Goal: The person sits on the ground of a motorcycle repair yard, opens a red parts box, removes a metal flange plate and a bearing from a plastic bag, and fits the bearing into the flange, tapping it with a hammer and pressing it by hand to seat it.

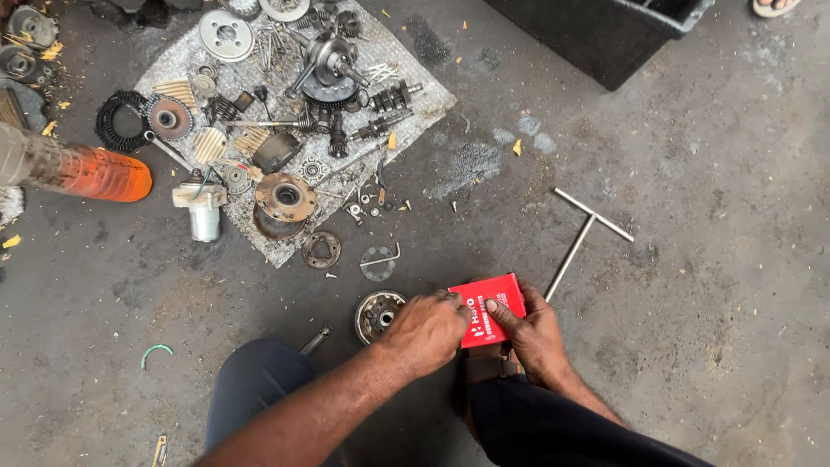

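**Both hands on a small red box above a floor of engine parts**

Head view: the person crouches over a grey concrete floor (692, 259), knees in dark trousers at the bottom edge. Both hands meet on a small red cardboard box (489, 308) held low in front of the knees. The left hand (425, 329) covers the box's left end, fingers curled around its edge. The right hand (529, 333) supports it from the right and beneath, thumb pressed flat on the red face, fingers closed on the box.

Just left of the left hand, a round metal hub (377, 315) lies on the floor. A T-handle wrench (581, 235) lies just beyond the box, its shaft running up and to the right.

Farther up, a grey mat (415, 104) carries scattered engine parts: a crankshaft (327, 59), gears, discs, springs and bolts. An orange-tipped cylinder (95, 173) lies at the left edge, and a black bin (605, 35) stands at the top right.
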